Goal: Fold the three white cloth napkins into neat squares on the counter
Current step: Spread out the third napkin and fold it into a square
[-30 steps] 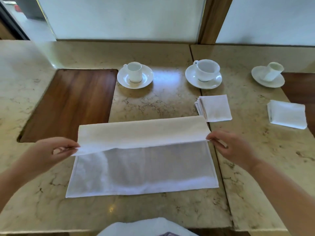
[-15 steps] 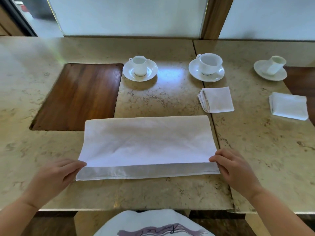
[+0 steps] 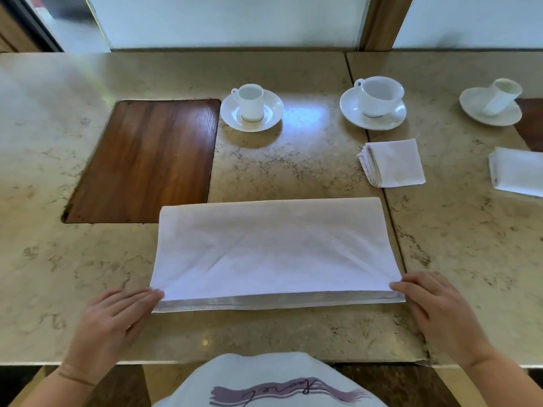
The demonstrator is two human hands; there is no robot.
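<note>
A: Where's the napkin being worked?

B: Large white napkin [image 3: 276,251] lies on the marble counter [image 3: 58,274], folded once in half into a long rectangle. Fold line at the far edge. Top layer stops just short of the bottom layer along the near edge, so a thin strip of the lower layer shows.

A: Hands?

B: Left hand [image 3: 114,321] at the near left corner, fingers loosely together, tips touching the top layer's corner. Right hand [image 3: 435,309] at the near right corner, fingertips on the top layer's edge. Whether either is pinching the cloth or only pressing it down, I cannot tell; thumbs are hidden.

A: The other two?

B: Folded square napkin [image 3: 393,163] beyond the right end of the big one, stacked edges facing left. Second folded napkin [image 3: 517,171] farther right, cut off by the frame.

A: Anything else?

B: Three white cups on saucers along the back: left cup [image 3: 251,102], middle cup [image 3: 380,94], right cup [image 3: 501,96], tilted. Wooden inset [image 3: 147,160] left of the napkin.
</note>
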